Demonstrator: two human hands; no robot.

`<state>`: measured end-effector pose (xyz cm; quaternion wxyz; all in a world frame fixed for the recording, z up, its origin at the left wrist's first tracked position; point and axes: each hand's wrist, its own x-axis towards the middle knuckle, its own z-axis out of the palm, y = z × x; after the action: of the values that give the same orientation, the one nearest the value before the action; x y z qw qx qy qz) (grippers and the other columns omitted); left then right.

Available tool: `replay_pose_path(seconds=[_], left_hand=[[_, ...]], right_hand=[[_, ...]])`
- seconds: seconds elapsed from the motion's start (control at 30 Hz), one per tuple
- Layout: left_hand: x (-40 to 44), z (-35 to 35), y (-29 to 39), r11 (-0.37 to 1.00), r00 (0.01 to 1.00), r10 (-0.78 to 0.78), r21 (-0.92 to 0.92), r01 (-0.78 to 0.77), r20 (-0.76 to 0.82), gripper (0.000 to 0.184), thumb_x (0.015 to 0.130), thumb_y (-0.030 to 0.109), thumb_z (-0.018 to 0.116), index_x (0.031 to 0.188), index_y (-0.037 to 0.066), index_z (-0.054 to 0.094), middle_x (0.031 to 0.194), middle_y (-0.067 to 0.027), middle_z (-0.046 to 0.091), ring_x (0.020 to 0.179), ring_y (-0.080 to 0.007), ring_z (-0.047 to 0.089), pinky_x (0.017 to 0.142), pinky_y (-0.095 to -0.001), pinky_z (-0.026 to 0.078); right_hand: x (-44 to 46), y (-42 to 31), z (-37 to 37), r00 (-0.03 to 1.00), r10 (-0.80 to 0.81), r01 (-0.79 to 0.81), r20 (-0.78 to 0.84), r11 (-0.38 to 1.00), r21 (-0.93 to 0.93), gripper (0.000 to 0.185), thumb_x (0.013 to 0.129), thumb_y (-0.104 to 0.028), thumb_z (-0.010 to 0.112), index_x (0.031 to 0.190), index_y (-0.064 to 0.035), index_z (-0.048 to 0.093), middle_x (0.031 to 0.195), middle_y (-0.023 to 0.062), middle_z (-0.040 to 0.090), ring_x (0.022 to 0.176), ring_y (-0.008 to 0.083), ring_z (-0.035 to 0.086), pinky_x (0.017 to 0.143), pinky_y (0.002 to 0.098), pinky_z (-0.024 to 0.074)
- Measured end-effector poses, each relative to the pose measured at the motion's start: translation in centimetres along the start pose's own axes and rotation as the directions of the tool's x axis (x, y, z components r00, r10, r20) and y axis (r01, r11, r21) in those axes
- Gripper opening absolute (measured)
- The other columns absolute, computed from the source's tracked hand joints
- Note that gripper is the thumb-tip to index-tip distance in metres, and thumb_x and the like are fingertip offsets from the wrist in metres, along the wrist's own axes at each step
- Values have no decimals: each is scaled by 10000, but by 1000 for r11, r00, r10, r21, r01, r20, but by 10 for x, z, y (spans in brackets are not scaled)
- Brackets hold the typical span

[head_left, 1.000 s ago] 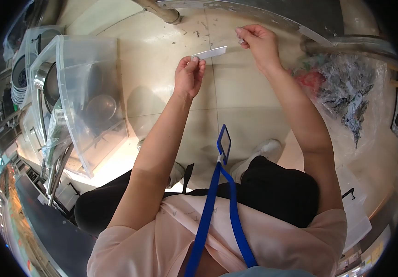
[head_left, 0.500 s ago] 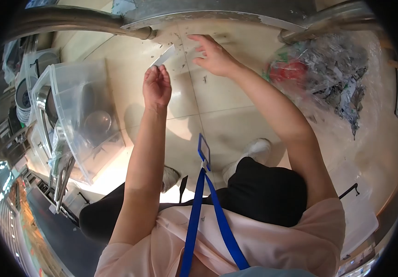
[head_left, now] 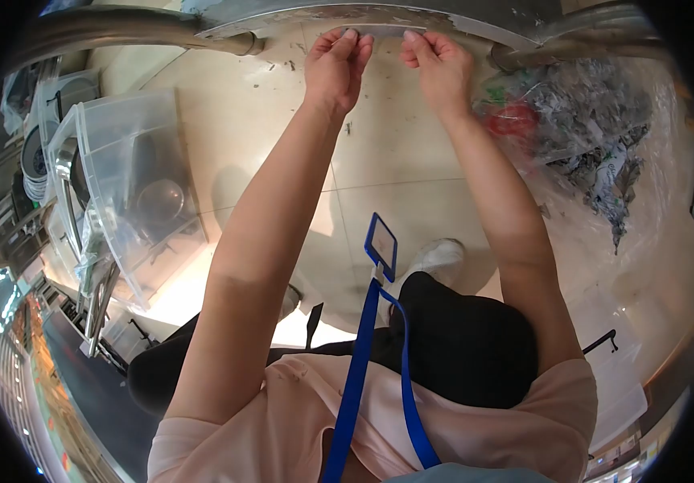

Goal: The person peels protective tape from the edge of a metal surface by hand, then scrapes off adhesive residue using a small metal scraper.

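My left hand is closed in a pinch beside the lower edge of a worn grey metal plate. Between its fingertips is one end of a thin pale flat strip, seen nearly edge-on. The other end of the strip lies at the pinched thumb and fingers of my right hand. Both hands are level with each other, a short gap apart, right under the plate. Whether the strip touches the plate I cannot tell.
Thick metal tubes flank the plate. On the left stands a clear plastic bin next to metal pans. A clear bag of grey shreds with a red item lies right. Small scraps dot the tiled floor.
My left hand has moved up and right with the strip, turning it roughly level. My right hand has moved right and up, and its spread fingers have closed at the strip's other end.
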<state>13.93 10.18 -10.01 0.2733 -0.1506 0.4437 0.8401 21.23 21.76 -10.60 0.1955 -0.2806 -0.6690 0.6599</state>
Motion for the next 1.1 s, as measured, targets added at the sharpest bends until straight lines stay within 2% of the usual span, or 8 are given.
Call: replay_pose_path(seconds=[0.1, 0.2, 0.3, 0.53, 0.7, 0.8, 0.97, 1.1], left_hand=[[16, 4, -11, 992, 996, -81, -89, 85, 45, 54, 845, 40, 508, 849, 4, 468, 782, -78, 556, 700, -155, 587, 638, -221, 534], [18, 5, -17, 992, 997, -81, -99, 82, 11, 58, 848, 48, 507, 856, 8, 466, 780, -72, 559, 695, -148, 587, 628, -217, 535], [16, 4, -17, 995, 998, -57, -83, 56, -10, 55, 848, 46, 506, 856, 11, 464, 775, -70, 555, 691, -148, 586, 625, -216, 535], [22, 3, -13, 997, 999, 46, -57, -45, 8, 60, 840, 31, 511, 858, 18, 456, 785, -70, 546, 687, -153, 581, 618, -221, 530], [23, 4, -12, 997, 998, 62, -44, -61, 10, 67, 835, 28, 517, 853, 25, 453, 794, -67, 544, 686, -156, 581, 621, -226, 528], [26, 0, -13, 997, 997, 65, -50, -63, 34, 66, 835, 28, 516, 848, 27, 452, 793, -64, 545, 691, -157, 582, 625, -228, 529], [29, -5, -7, 998, 995, 57, -32, -55, 77, 46, 848, 41, 500, 804, 40, 489, 817, -78, 568, 737, -163, 579, 652, -233, 533], [27, -8, -2, 997, 991, 70, -35, -66, 110, 28, 856, 37, 484, 829, 32, 477, 840, -87, 563, 766, -170, 579, 676, -238, 531]], right_hand=[[3, -12, -5, 999, -15, 9, -47, 992, -124, 230, 802, -214, 592, 760, 12, 594, 631, 61, 613, 578, 120, 585, 568, 241, 448], [5, -7, -3, 995, -72, 59, -71, 983, -176, 225, 805, -212, 584, 754, 6, 591, 637, 71, 620, 586, 141, 607, 567, 250, 455], [5, -9, -2, 997, -50, 36, -67, 979, -199, 241, 812, -212, 591, 788, 27, 604, 666, 66, 627, 590, 91, 585, 578, 219, 465], [7, 4, 5, 997, -22, 18, -77, 999, -51, 230, 812, -191, 589, 733, 25, 588, 653, 65, 626, 580, 104, 591, 569, 222, 467], [9, 14, 9, 991, -82, 88, -107, 995, 49, 217, 799, -170, 594, 693, 18, 568, 621, 74, 624, 565, 110, 596, 546, 233, 467], [12, 17, 11, 994, -62, 70, -93, 993, 92, 212, 798, -162, 596, 698, 22, 567, 626, 77, 625, 563, 114, 599, 542, 232, 471], [11, 14, 13, 994, -77, 85, -78, 992, 98, 226, 798, -166, 596, 700, 36, 566, 638, 87, 628, 563, 125, 605, 550, 233, 480], [14, 18, 15, 995, -78, 85, -59, 988, 127, 224, 798, -164, 594, 706, 38, 570, 644, 90, 631, 572, 129, 609, 559, 233, 483]])
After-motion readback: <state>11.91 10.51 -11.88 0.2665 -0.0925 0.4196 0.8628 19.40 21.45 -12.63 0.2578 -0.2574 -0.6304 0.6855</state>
